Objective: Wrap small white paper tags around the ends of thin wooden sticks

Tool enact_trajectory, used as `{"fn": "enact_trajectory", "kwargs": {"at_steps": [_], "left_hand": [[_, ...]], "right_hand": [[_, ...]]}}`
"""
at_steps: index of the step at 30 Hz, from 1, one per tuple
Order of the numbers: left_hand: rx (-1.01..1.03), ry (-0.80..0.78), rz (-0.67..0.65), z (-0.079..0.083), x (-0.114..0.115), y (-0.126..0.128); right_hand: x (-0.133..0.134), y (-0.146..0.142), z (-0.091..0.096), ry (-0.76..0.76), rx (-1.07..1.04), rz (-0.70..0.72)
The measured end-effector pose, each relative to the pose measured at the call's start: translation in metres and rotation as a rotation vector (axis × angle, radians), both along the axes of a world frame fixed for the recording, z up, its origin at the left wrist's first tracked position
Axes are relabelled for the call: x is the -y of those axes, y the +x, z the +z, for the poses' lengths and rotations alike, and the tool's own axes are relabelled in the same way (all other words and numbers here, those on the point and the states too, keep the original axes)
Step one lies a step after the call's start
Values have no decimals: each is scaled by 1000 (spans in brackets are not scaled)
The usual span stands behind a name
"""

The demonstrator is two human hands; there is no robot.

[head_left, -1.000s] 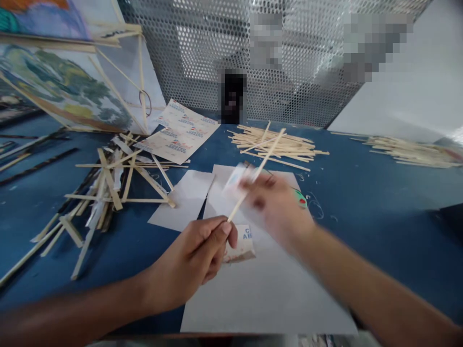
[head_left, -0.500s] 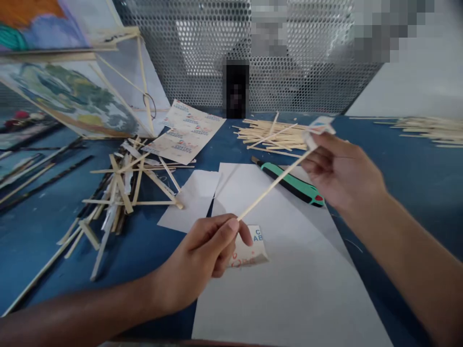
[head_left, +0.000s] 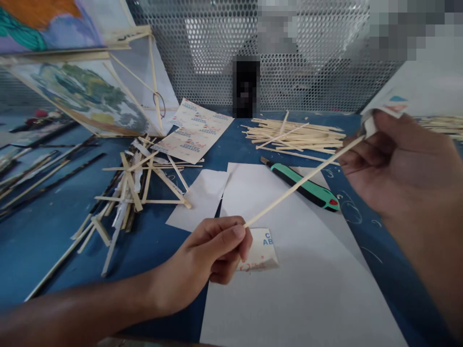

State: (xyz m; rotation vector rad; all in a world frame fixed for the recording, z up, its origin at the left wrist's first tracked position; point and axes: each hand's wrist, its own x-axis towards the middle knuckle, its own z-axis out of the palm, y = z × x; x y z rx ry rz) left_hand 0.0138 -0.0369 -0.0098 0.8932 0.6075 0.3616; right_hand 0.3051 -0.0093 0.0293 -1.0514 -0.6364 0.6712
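The folded paper scrap [head_left: 262,250] shows blue letters "C" and "AB".

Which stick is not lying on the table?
The thin stick held up in the air: the left hand pinches its near end, the right hand its far end. All the other sticks lie in heaps on the blue table.
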Motion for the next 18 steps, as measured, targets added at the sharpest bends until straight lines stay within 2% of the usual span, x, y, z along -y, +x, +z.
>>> {"fn": "enact_trajectory", "kwargs": {"at_steps": [3,6,10,16,18], "left_hand": [[-7,21,-7,0,1,-1],[-60,151,29,1,4,-2],[-54,223,70,4,5,-1],[-17,178,19,3,3,2],[-45,194,6,2,1,1]], "right_hand": [[3,-8,1,6,-155,124],[9,-26,-7,42,-87,243],[24,-57,-26,-79,-18,390],[45,-97,-45,-226,-11,727],[41,-95,-45,-237,-49,703]]}}
